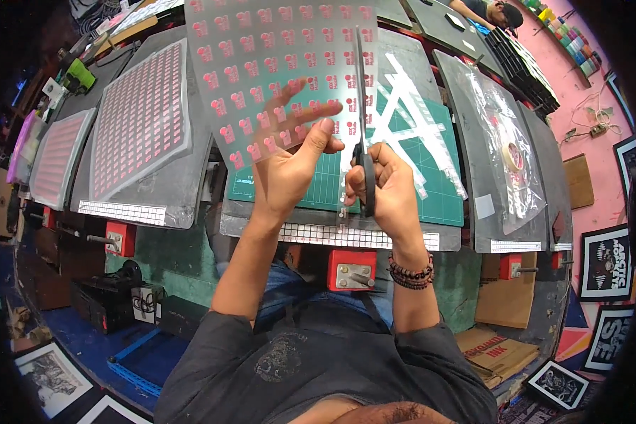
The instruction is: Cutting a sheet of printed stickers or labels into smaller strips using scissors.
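The left grip (297, 161) was clamped on the lower edge of a translucent printed sheet (275, 51) above the green cutting mat (321, 185). The right grip (390, 180) grasped black-handled scissors (364, 169) above the mat, blades along the sheet's right side. White strips (417, 131) lay across the mat's right half.

Over there, a head-worn fisheye is looking down from close above the left hand (290, 173) and right hand (390, 182).
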The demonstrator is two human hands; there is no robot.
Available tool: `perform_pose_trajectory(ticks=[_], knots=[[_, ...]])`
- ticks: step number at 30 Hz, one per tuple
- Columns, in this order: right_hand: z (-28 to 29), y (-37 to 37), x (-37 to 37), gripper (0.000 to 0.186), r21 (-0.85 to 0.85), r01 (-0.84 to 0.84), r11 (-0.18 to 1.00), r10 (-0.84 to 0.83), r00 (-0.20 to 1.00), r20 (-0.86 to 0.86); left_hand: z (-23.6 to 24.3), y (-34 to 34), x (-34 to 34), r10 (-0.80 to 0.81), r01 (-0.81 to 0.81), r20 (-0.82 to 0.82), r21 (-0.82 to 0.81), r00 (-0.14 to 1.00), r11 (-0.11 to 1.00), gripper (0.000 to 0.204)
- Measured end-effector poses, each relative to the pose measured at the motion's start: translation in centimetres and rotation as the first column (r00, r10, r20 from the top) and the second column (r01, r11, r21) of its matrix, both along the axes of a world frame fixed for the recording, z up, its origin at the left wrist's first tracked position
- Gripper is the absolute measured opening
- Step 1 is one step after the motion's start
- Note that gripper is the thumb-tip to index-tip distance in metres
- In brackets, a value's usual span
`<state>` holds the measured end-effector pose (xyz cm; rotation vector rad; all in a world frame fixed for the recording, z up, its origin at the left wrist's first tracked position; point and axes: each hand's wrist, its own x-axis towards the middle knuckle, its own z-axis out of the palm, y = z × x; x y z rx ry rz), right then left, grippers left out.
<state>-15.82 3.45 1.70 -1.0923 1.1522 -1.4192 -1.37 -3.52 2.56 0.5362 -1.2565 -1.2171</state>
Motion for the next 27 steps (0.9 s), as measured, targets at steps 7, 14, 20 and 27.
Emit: perform_pose_trajectory(ticks=[7, 14, 20, 27], knots=[[0.9, -0.8, -0.3, 0.040, -0.019, 0.006, 1.000, -0.007, 0.998, -0.055, -0.3, 0.1, -0.1, -0.029, 0.029, -0.027, -0.001, 0.999, 1.000, 0.053], [0.6, -0.9, 0.0, 0.041, -0.047, 0.008, 0.999, -0.010, 0.999, -0.036, -0.3, 0.0, 0.1, -0.049, 0.049, 0.008, 0.002, 0.999, 0.999, 0.053], [0.5, -0.8, -0.1, 0.038, -0.042, 0.024, 0.999, -0.027, 0.998, -0.064, -0.3, 0.0, 0.1, -0.044, 0.043, 0.020, 0.004, 0.999, 0.999, 0.053], [1.0, -1.3, 0.0, 0.040, -0.090, 0.037, 0.995, -0.040, 0.999, -0.032, -0.5, 0.0, -0.1, -0.057, 0.058, 0.015, -0.033, 0.998, 0.998, 0.053]])
